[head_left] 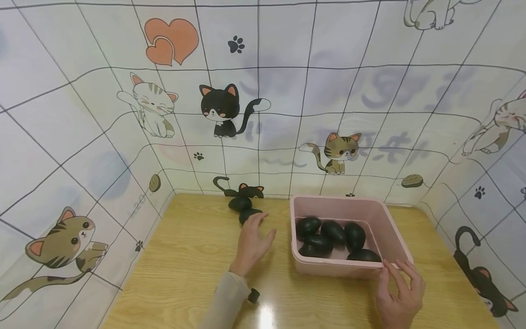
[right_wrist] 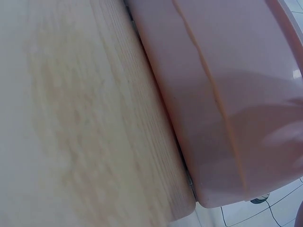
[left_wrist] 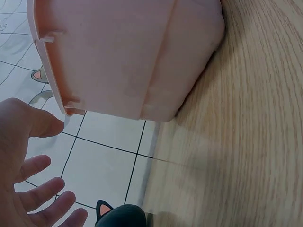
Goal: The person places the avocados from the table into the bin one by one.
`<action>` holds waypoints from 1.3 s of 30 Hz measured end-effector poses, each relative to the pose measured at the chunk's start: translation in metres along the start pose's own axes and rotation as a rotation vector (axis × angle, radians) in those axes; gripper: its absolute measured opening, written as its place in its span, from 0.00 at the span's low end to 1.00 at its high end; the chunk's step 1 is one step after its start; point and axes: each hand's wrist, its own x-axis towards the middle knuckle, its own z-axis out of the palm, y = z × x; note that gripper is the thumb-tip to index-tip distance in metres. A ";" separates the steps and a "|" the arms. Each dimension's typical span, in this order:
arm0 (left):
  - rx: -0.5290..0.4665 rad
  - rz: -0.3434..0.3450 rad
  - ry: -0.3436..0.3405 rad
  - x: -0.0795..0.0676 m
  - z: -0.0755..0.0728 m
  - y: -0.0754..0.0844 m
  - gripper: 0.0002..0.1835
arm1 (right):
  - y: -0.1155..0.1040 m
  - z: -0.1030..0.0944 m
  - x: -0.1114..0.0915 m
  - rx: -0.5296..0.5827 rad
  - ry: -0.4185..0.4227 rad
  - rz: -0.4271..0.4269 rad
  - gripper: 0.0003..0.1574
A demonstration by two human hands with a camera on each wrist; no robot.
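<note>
My left hand [head_left: 252, 244] reaches toward two dark green avocados near the back edge of the table. Its fingertips overlap the nearer avocado [head_left: 248, 216]; the farther avocado [head_left: 240, 204] lies just behind. In the left wrist view the fingers are spread, the thumb [left_wrist: 45, 124] is well apart from them, and part of an avocado [left_wrist: 124, 216] shows below. On the right stands a pink plastic bin [head_left: 341, 266], with several avocados [head_left: 334, 232] lying inside. My right hand [head_left: 400, 292] holds the bin's rim at the front right corner, fingertips on top and thumb at the outer side.
The light wood table [head_left: 185, 274] meets a white tiled-pattern wall covering [head_left: 279, 91] with printed cats at its back and sides. A small black object [head_left: 253, 295] sits at the left sleeve's cuff. The bin's side [right_wrist: 208, 94] fills much of the right wrist view.
</note>
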 end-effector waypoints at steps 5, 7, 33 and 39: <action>-0.009 -0.023 -0.001 0.002 0.001 -0.004 0.27 | -0.002 0.000 0.001 0.013 0.006 0.000 0.12; -0.012 -0.029 0.000 0.002 0.001 -0.006 0.26 | -0.001 0.000 0.001 0.015 0.005 -0.001 0.12; 0.007 -0.063 0.087 0.002 0.006 -0.028 0.27 | -0.001 0.002 0.001 0.034 0.015 -0.020 0.12; 0.010 -0.059 0.113 0.003 0.009 -0.036 0.28 | -0.003 0.002 0.002 0.028 0.012 -0.019 0.12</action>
